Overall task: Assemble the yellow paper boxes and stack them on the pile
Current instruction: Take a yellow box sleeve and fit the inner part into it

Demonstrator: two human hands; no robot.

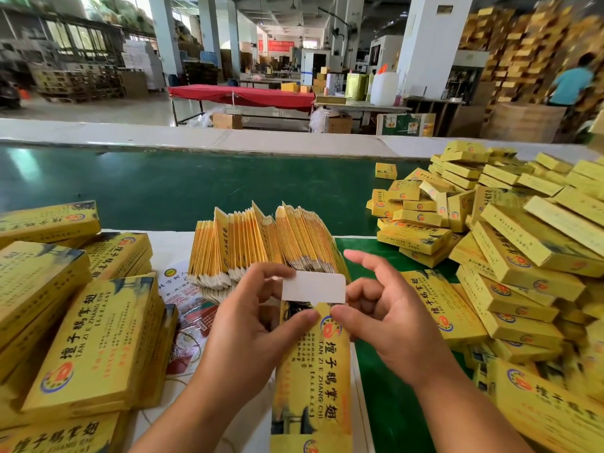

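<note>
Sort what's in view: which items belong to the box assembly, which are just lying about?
In the job:
- left hand, right hand, both pinching the yellow box near its white flap
- flat blanks
- pile of assembled boxes

Lying about:
- printed leaflet
- red table
- person in blue shirt

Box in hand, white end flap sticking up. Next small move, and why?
Probably fold the white flap down and tuck it into the box: both hands pinch the box's top end, and the flap stands unfolded above it, so that end looks unclosed.
</note>
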